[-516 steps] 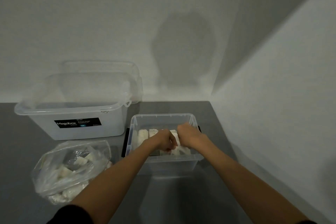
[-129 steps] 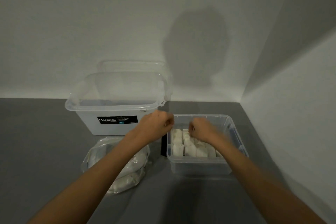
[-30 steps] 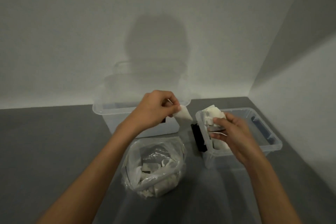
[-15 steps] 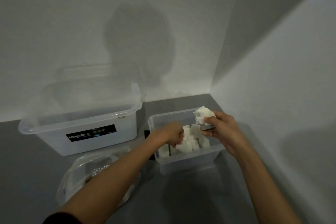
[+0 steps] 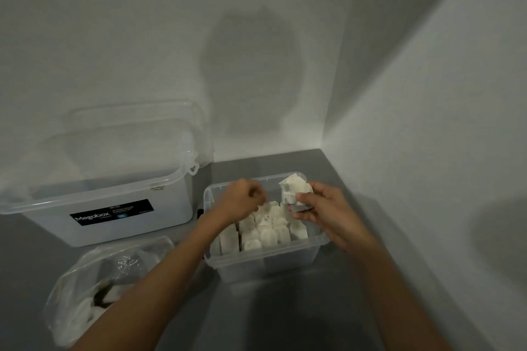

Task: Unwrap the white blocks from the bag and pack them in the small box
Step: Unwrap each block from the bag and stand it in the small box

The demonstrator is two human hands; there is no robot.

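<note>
Status: partway through. The small box (image 5: 271,263) has rows of white blocks (image 5: 265,232) standing on end across its front part. The back part shows none where the hands don't hide it. The bag (image 5: 85,293), near-left on the table (image 5: 285,316), has more white pieces inside, so unwrapping isn't finished.

Left hand (image 5: 241,201): fingers curled, low over the packed blocks. It's blurred, so I can't tell if it holds one. Right hand (image 5: 325,209): fingers and thumb wrapped round a white lump (image 5: 293,189) above the box's back right. Could be blocks or wrapper, can't tell.

Room: the side wall (image 5: 427,151) is close on the right and the big tub (image 5: 114,216) sits just left-behind. Best access looks like from above and the front. The rim is low but thin, and I'd expect a block to snag on it.
</note>
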